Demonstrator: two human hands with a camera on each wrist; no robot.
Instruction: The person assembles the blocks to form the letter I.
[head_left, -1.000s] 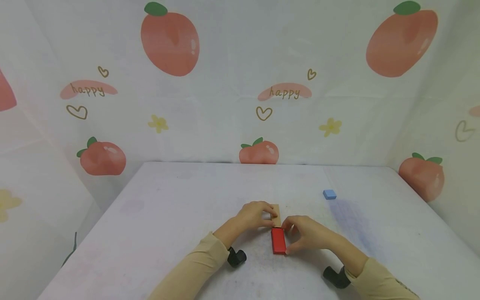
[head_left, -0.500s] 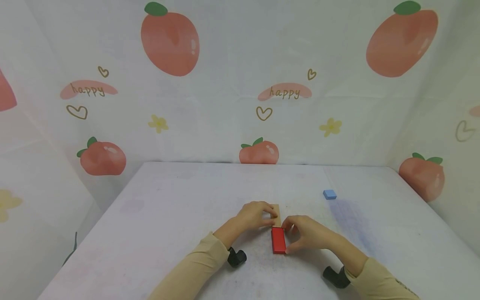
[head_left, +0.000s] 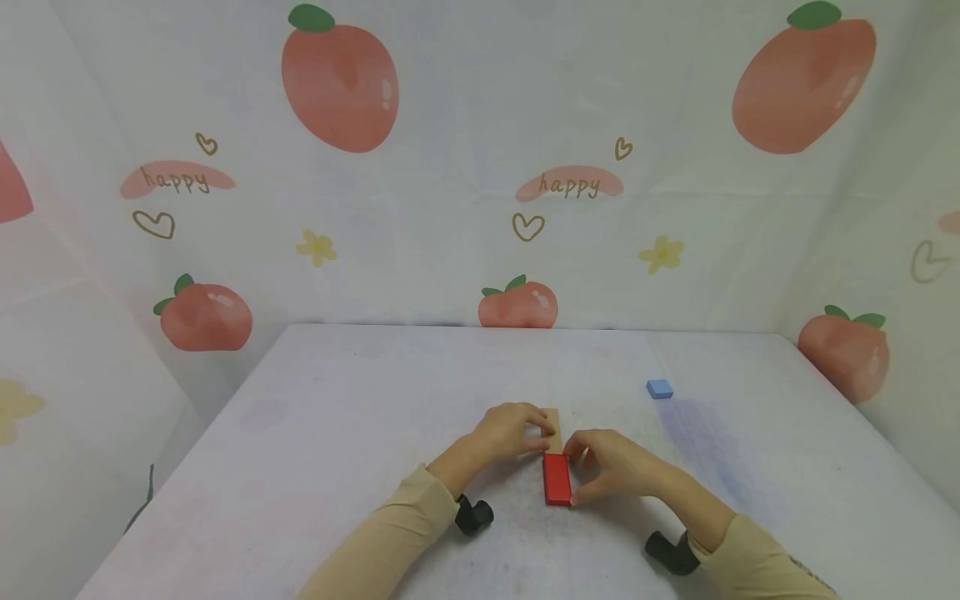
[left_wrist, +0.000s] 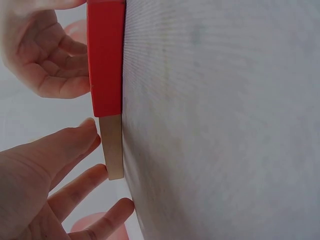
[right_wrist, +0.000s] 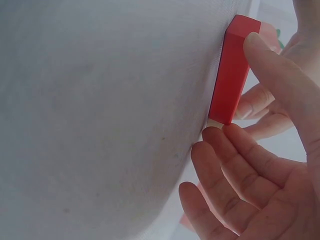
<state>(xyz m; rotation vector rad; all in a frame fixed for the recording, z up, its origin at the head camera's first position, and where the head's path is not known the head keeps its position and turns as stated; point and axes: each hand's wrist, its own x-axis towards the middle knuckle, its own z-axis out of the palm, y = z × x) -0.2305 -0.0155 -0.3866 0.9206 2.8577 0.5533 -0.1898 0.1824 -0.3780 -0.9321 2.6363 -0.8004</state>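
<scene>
A red rectangular block [head_left: 557, 480] lies lengthwise on the white table, its far end meeting a plain wooden block [head_left: 552, 423]. My right hand [head_left: 618, 462] holds the red block by its ends, the thumb on the near end and the index finger by the far end. My left hand [head_left: 504, 431] rests its fingertips on the wooden block. In the left wrist view the thumb and a finger touch that block's upper edge, while another finger [left_wrist: 117, 210] reaches past its far end to the table. Part of the wooden block is hidden under my left fingers in the head view.
A small blue block [head_left: 659, 389] lies farther back to the right on the table [head_left: 375, 375]. Black wrist-worn devices stick out below the left sleeve [head_left: 390, 525] and the right sleeve [head_left: 757, 558]. A white fruit-printed cloth [head_left: 450, 125] hangs behind the table.
The red block and my right hand have shifted very slightly away from me, toward the wooden block. My left hand stays in place.
</scene>
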